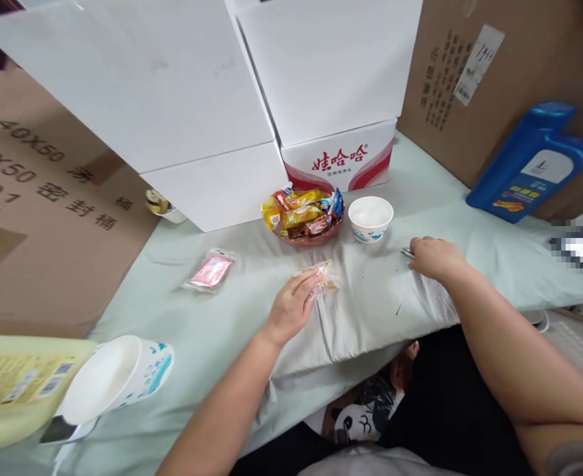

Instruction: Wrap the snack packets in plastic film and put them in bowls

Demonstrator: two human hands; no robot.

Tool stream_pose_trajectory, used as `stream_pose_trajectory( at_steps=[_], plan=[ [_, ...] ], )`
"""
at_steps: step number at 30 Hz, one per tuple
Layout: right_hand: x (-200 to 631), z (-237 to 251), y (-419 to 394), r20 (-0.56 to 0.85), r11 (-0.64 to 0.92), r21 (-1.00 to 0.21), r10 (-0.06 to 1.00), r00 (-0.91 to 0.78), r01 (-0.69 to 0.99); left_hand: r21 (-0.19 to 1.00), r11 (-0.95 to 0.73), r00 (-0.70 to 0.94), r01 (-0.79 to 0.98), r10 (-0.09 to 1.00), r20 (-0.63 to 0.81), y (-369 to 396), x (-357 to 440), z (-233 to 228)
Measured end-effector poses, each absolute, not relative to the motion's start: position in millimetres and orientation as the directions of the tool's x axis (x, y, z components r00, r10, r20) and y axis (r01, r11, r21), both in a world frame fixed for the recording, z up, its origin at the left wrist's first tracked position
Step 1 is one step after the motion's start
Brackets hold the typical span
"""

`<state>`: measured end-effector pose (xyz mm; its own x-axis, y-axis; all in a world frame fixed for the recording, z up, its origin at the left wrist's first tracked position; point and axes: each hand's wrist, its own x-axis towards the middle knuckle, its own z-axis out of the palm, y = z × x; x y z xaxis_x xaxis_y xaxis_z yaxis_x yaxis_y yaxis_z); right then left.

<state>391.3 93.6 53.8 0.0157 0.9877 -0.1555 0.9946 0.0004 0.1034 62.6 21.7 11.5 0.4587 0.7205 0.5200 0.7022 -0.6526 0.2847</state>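
Observation:
My left hand (291,305) rests low over the table with its fingers closed on a crinkled clear plastic wrapper (330,277) that has yellowish bits. What lies under the fingertips is hidden. Further right, my right hand (434,258) is closed around a small silvery metal tool (407,253); only its tip sticks out, so its kind is unclear. Between and beyond the hands stands a white paper cup (371,218) with blue print. A reddish bowl (311,241) heaped with wrapped snacks (304,208) sits to its left.
A pink packet in clear film (211,271) lies to the left. Nearer are another paper cup (153,370) and a pale yellow bottle (18,390). White boxes (338,158) stack at the back. A blue bottle (524,172) leans by a brown carton (470,132). Green cloth (232,330) covers the table.

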Motion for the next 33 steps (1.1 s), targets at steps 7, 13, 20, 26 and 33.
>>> stream_pose_trajectory(
  at_steps=[7,13,20,26,33],
  plan=[
    [332.5,53.1,70.1,0.087,0.445,-0.093,0.895,-0.438,0.891,0.382,-0.528,0.274,0.759,0.790,0.548,18.7,55.1,16.0],
    [274.9,40.8,34.4,0.305,0.765,-0.080,0.629,-0.716,0.638,0.439,-0.669,0.469,0.600,0.738,0.485,16.0,57.8,19.3],
    [319.1,51.2,58.2,-0.016,0.577,-0.047,0.816,-0.578,0.816,0.444,-0.579,0.364,0.683,0.798,0.480,11.4,61.3,18.3],
    [357.4,45.5,77.8,-0.043,0.234,0.090,0.972,-0.231,0.968,0.644,-0.233,-0.178,0.729,0.844,0.506,24.8,31.3,13.6],
    [307.1,61.3,38.3,0.480,0.696,-0.273,0.696,-0.533,0.664,0.634,-0.428,-0.437,0.644,0.475,0.764,23.1,9.2,25.7]
  ],
)
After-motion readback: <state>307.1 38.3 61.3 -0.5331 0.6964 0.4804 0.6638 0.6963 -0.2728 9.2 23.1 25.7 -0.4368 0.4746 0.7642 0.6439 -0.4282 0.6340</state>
